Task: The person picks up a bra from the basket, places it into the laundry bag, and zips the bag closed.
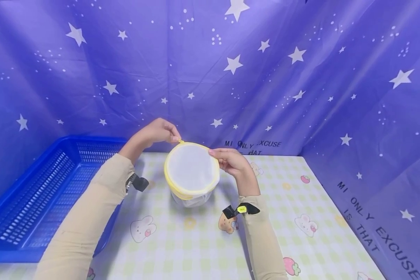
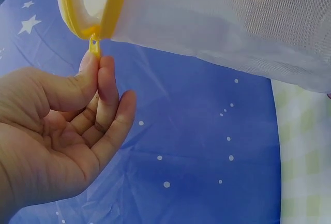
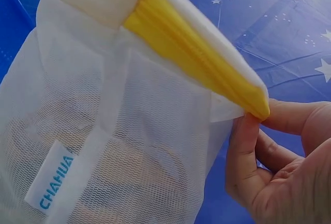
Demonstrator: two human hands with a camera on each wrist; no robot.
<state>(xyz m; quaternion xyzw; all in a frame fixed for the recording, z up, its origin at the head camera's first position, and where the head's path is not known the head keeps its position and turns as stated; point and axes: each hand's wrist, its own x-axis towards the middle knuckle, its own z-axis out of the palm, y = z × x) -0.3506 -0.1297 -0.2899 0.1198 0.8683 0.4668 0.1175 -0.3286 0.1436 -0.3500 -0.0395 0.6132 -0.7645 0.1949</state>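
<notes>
A white mesh laundry bag [image 1: 192, 167], round-topped with a yellow zipper edge, stands upright in front of me over the table. At its far left rim my left hand [image 1: 162, 131] pinches the yellow zipper pull [image 2: 94, 45] between thumb and fingertip. On the right side, my right hand [image 1: 232, 160] pinches the bag's yellow rim [image 3: 201, 61] between thumb and forefinger. The right wrist view shows a white label [image 3: 50, 180] reading CHAHUA on the mesh side. Something tan shows faintly through the mesh, its kind blurred.
A large blue plastic basket [image 1: 64, 139] stands left of the bag, beside my left forearm. The table [image 1: 168, 249] has a green-checked cloth with cartoon animals and strawberries. A purple-blue star-patterned curtain [image 1: 196, 58] hangs behind and along the right.
</notes>
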